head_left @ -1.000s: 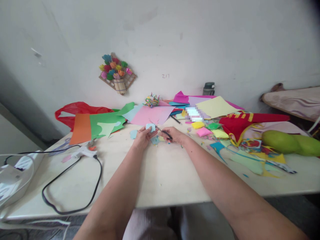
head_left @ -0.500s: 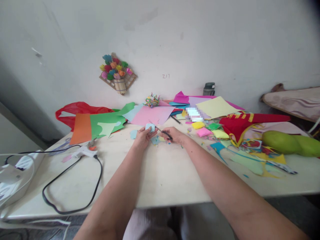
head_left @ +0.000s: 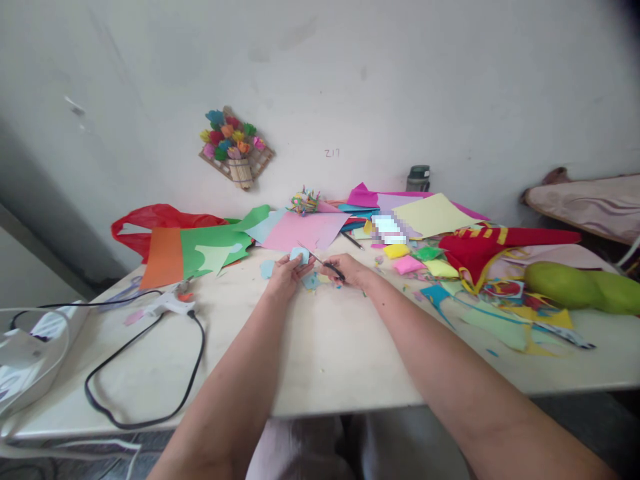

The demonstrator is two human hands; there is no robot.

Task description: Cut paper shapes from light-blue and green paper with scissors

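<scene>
Pinched in my left hand (head_left: pixel 287 275) is a small light blue piece of paper (head_left: pixel 299 255). My right hand (head_left: pixel 347 271) is closed round the dark handles of a pair of scissors (head_left: pixel 334 270), whose blades point up and left to the edge of that paper. Whether the blades touch the paper I cannot tell. Another light blue paper piece (head_left: pixel 267 269) lies just left of my left hand. Blue and yellow paper scraps (head_left: pixel 311 281) are on the table between and under my hands.
To the left lie a white glue gun (head_left: pixel 170 303) with a looped black cord and a power strip (head_left: pixel 55 327). Coloured sheets (head_left: pixel 305 230) line the back of the table (head_left: pixel 345 360). Small bright packets (head_left: pixel 409 265), a red cloth (head_left: pixel 480 250) and green fruit (head_left: pixel 565 283) are on the right.
</scene>
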